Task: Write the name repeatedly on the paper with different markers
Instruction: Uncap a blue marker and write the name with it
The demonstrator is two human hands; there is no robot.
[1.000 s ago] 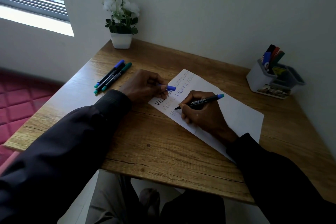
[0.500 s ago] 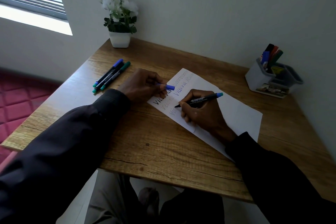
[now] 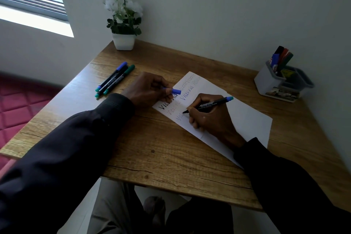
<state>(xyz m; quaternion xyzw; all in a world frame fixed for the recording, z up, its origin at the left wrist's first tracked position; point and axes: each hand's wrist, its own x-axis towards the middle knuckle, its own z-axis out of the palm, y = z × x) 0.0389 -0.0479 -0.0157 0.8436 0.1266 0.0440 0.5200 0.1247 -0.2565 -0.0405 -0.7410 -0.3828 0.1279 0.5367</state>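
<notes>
The white sheet of paper (image 3: 247, 118) lies at an angle on the wooden table (image 3: 152, 150), near its middle. It has rows of handwriting along its left end: a dark row on top, a reddish one under it, and a faint bluish row just begun (the far lines are too small to read). The right hand (image 3: 210, 121) rests on the sheet, fingers curled tight round a black-barrelled marker with a blue end (image 3: 212, 104). The marker's tip is down on the paper at that third row. The left hand (image 3: 148, 90) sits at the sheet's left corner and pinches a small blue cap (image 3: 175, 91) between thumb and fingers. Both arms are in dark sleeves.

Further left, three capped markers (image 3: 114, 80) lie side by side on the bare wood, one blue-capped and the others green. At the far corner stands a white square pot of pale flowers (image 3: 123, 42). Well apart on the right, by the wall, a grey-and-white plastic desk organiser (image 3: 266, 83) holds more markers upright.
</notes>
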